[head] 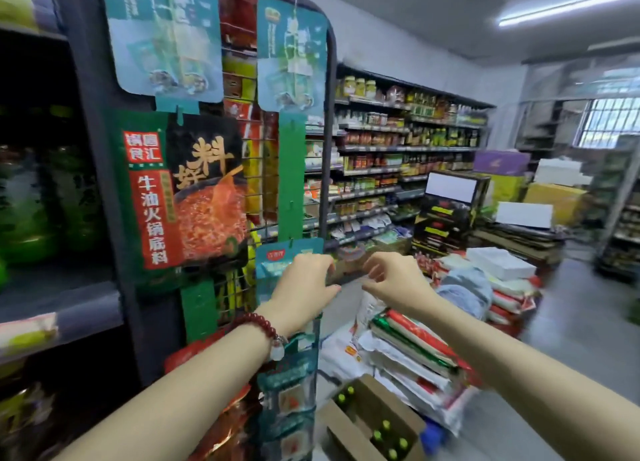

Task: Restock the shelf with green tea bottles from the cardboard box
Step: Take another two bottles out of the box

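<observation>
An open cardboard box (349, 433) stands on the floor at the bottom centre, with several green-capped tea bottles (389, 438) upright inside. At the far left, blurred green tea bottles (38, 201) stand on a dark shelf (59, 308). My left hand (304, 287), with a red bead bracelet on its wrist, and my right hand (391, 280) are both raised at mid-height, well above the box and right of the shelf. Neither holds anything; the fingers are loosely curled and apart.
A wire rack (325, 149) hung with hotpot seasoning packs (194, 190) stands directly before my left arm. Stacked rice sacks (415, 353) lie right of the box. Shelves of jars and sauces (398, 155) line the back wall, with boxes and displays at the right.
</observation>
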The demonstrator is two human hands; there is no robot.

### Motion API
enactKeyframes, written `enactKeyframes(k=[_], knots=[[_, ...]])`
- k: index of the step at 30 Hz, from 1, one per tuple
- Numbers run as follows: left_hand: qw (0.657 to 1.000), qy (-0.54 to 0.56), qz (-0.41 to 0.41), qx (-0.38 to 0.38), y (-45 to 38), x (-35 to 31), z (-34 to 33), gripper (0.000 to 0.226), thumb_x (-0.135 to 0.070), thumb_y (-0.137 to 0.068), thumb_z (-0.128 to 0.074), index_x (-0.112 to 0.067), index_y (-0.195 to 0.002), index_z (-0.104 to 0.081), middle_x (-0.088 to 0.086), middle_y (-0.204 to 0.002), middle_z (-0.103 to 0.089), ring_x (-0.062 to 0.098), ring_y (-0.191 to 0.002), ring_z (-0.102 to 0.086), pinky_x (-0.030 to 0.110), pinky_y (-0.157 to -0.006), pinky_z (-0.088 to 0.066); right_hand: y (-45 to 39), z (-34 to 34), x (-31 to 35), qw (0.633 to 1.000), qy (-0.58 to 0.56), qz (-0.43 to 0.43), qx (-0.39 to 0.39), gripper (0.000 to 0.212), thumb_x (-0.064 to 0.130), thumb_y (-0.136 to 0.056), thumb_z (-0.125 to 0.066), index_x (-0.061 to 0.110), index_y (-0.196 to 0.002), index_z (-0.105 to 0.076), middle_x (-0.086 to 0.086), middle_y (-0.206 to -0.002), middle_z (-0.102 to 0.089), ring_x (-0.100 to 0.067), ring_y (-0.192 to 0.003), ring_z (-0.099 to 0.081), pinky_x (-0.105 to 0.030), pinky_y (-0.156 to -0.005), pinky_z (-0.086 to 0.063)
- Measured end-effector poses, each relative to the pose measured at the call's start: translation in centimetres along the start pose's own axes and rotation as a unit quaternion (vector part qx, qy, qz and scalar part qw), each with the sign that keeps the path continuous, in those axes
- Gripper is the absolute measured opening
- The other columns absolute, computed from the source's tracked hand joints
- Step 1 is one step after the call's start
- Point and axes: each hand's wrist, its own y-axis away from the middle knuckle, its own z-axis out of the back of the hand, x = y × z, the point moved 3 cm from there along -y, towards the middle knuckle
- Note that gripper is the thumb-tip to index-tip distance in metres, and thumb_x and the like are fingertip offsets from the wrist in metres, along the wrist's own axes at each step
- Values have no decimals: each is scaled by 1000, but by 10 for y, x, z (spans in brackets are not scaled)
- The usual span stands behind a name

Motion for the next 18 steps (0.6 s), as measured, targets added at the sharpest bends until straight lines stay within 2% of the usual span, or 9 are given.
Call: enactKeyframes(k=[3, 6, 9, 12, 18], knots=[[1000, -5, -5, 14, -32, -27, -38, 28, -28, -83, -65, -9, -103, -64, 8, -103, -68, 24, -102, -60, 34, -84, -49, -11, 10, -50, 1000, -1, -21, 4, 27, 17, -80, -68, 7, -105, -69, -10, -98, -71, -23, -92, -66, -33, -80, -54], [1000, 6, 3, 23, -59, -50, -73, 23, -24, -82, -64, -8, -100, -65, 8, -100, -68, 24, -97, -61, 32, -79, -50, -20, 19, -100, 999, -1, -43, 6, 27, 18, -80, -68, 9, -106, -67, -9, -98, -70, -19, -88, -64, -29, -76, -52], [999, 11, 7, 37, -86, -66, -106, 22, -21, -83, -63, -7, -99, -65, 9, -99, -69, 25, -95, -63, 32, -77, -52, -27, 23, -144, 998, -6, -61, 7, 26, 14, -81, -66, 7, -106, -68, -11, -98, -71, -22, -91, -65, -34, -81, -54], [998, 3, 6, 61, -112, -76, -140, 24, -22, -84, -62, -7, -102, -64, 10, -101, -68, 26, -95, -62, 34, -78, -52, -36, 22, -179, 997, -11, -71, 4, 24, 17, -85, -65, 4, -105, -69, -14, -99, -72, -25, -93, -66, -39, -85, -54], [996, -1, 22, 89, -171, -72, -205, 27, -25, -83, -64, -9, -105, -65, 9, -104, -68, 25, -98, -62, 34, -78, -53, -82, 2, -238, 995, -27, -93, 21, 25, 21, -86, -67, 6, -107, -68, -11, -100, -71, -23, -95, -66, -36, -85, -55]])
